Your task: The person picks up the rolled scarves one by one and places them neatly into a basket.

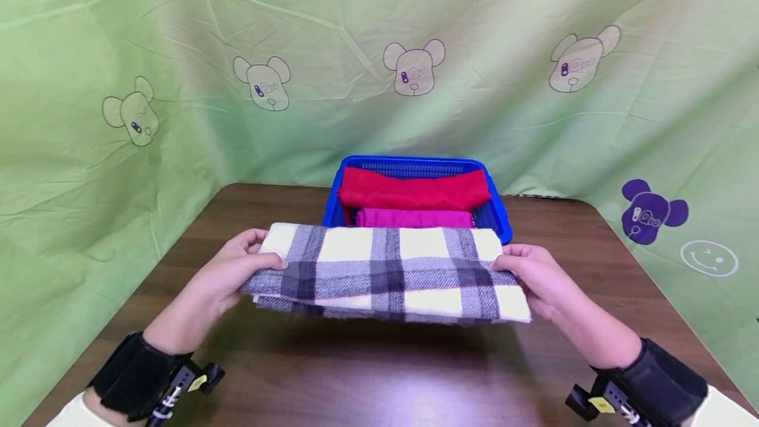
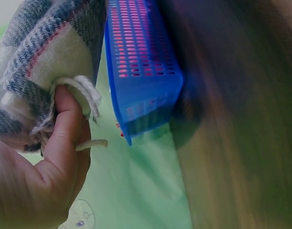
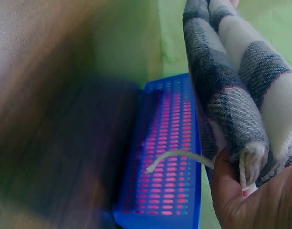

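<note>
A folded plaid scarf (image 1: 388,269), white with grey and dark checks, is stretched level between both hands above the table. My left hand (image 1: 237,269) grips its left end, thumb on top and fingers beneath. At the opposite end, my right hand (image 1: 534,275) pinches the scarf the same way. Fringe strands (image 2: 81,93) stick out by the left thumb in the left wrist view. Layered folds of the scarf (image 3: 236,95) show beside the right hand (image 3: 260,200). Just beyond the scarf stands a blue basket (image 1: 504,219), its near side partly hidden by the cloth.
Inside the basket lie a folded red cloth (image 1: 415,190) and a folded magenta cloth (image 1: 415,218). The brown wooden table (image 1: 379,374) extends around and below the hands. A green curtain (image 1: 332,117) with printed bear heads hangs behind and at both sides.
</note>
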